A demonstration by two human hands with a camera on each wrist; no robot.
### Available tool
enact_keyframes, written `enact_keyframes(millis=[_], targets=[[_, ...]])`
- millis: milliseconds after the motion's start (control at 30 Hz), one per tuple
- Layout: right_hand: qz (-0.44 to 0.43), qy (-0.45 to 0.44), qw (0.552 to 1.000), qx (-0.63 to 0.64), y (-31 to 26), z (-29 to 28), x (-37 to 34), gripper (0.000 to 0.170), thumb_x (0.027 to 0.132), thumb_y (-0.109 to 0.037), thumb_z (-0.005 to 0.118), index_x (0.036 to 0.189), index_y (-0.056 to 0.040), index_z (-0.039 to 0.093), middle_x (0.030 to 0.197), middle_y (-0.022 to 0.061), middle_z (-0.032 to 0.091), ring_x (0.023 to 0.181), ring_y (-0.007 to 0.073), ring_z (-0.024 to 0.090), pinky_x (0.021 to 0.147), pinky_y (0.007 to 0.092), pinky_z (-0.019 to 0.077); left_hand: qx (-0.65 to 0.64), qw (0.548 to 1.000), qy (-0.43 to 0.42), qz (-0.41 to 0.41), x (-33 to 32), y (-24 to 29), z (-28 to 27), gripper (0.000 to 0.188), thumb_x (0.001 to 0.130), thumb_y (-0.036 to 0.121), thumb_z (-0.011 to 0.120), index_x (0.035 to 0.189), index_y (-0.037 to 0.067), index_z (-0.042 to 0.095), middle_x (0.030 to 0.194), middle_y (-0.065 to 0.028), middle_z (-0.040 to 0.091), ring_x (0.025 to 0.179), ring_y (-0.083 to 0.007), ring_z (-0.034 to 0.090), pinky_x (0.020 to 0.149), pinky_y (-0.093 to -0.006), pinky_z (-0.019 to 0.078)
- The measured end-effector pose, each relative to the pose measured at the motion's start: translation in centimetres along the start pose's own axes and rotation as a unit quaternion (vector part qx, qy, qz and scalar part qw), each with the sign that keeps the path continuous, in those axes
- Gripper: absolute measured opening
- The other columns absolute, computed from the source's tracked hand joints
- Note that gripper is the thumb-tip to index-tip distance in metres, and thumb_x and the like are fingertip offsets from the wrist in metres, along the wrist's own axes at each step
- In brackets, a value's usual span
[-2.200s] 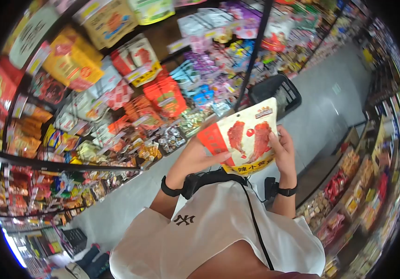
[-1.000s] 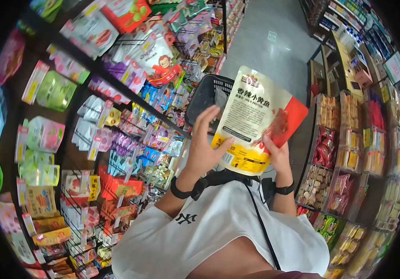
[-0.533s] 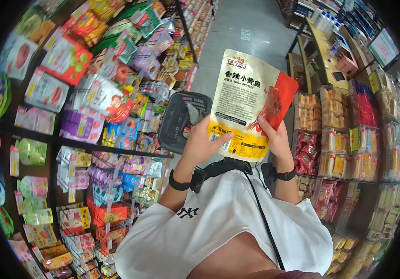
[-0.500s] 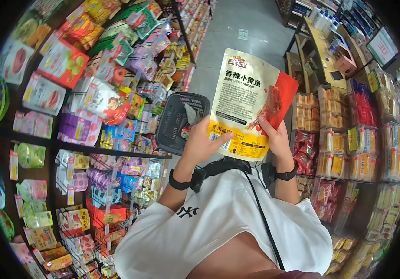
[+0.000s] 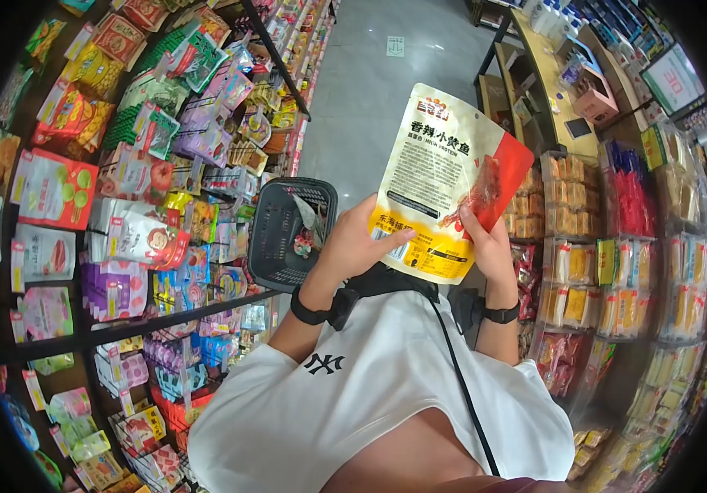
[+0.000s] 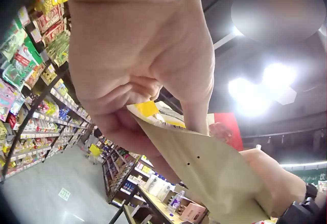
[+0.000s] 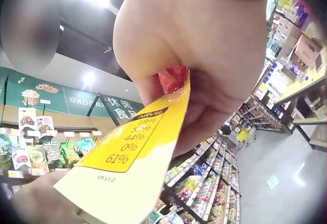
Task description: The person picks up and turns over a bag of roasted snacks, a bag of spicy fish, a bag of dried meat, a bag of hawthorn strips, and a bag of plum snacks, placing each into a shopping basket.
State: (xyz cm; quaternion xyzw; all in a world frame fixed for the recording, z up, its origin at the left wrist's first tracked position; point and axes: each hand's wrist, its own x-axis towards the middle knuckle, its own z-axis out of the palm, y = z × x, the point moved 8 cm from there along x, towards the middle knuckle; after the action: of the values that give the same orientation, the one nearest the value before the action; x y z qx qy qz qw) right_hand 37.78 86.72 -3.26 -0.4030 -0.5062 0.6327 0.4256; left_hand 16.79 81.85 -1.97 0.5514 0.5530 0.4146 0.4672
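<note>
A snack pouch in cream, red and yellow is held upright before the chest, its printed text side facing the head camera. My left hand grips the lower left edge, thumb over the printed face and fingers behind. On the opposite edge my right hand pinches the red part, its thumb on the face. In the left wrist view the pouch's plain bottom fold juts out below the left hand. The right wrist view shows the yellow lower corner under the right hand, with its fingers behind.
A dark shopping basket with a few items in it is beyond the left hand. Racks of hanging snack bags line the left. Shelves of packed biscuits and a wooden counter stand at the right. Grey floor runs ahead.
The pouch has been turned over from its picture side to its text side. Since then both hands keep their hold, while the basket and shelves have shifted in the head view.
</note>
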Motion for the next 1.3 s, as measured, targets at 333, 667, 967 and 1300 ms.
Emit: enact_keyframes(millis=[333, 667, 967, 1300], targets=[[0.000, -0.143, 0.983, -0.114, -2.1, 3.6, 17.7, 0.031, 0.103, -0.018, 0.063, 0.127, 0.0021, 0.061, 0.119, 0.0048, 0.069, 0.107, 0.0104, 0.062, 0.094, 0.0276, 0.0495, -0.013, 0.982, 0.155, 0.103, 12.0, 0.1, -10.5, 0.042, 0.086, 0.019, 0.082, 0.118, -0.001, 0.064, 0.102, -0.0148, 0.077, 0.093, -0.0224, 0.075, 0.082, -0.0347, 0.0564], [0.026, -0.211, 0.974, -0.079, -0.6, 8.1, 31.3, 0.034, 0.098, -0.014, 0.072, 0.124, 0.0044, 0.062, 0.113, 0.0072, 0.073, 0.099, 0.0097, 0.066, 0.088, 0.0289, 0.0529, -0.041, 0.980, 0.194, 0.015, 20.1, -3.8, -16.7, 0.040, 0.090, 0.006, 0.077, 0.126, -0.003, 0.060, 0.116, -0.0085, 0.072, 0.104, -0.0118, 0.066, 0.093, -0.0300, 0.0519], [0.043, -0.264, 0.957, -0.110, -0.6, 5.0, 46.1, 0.032, 0.097, -0.014, 0.073, 0.122, 0.0050, 0.064, 0.108, 0.0074, 0.074, 0.093, 0.0080, 0.066, 0.084, 0.0278, 0.0533, -0.046, 0.973, 0.225, 0.003, 31.9, -4.5, -17.5, 0.050, 0.087, 0.017, 0.081, 0.128, -0.001, 0.058, 0.110, -0.0120, 0.075, 0.098, -0.0144, 0.070, 0.086, -0.0319, 0.0554], [0.068, -0.334, 0.934, -0.109, -0.9, 2.2, 59.8, 0.032, 0.098, -0.014, 0.071, 0.124, 0.0045, 0.063, 0.110, 0.0060, 0.074, 0.096, 0.0081, 0.065, 0.086, 0.0280, 0.0532, -0.123, 0.971, 0.177, -0.102, 42.6, -4.9, -16.8, 0.065, 0.086, -0.002, 0.077, 0.143, 0.000, 0.047, 0.123, -0.0088, 0.070, 0.104, -0.0135, 0.069, 0.090, -0.0285, 0.0556]])
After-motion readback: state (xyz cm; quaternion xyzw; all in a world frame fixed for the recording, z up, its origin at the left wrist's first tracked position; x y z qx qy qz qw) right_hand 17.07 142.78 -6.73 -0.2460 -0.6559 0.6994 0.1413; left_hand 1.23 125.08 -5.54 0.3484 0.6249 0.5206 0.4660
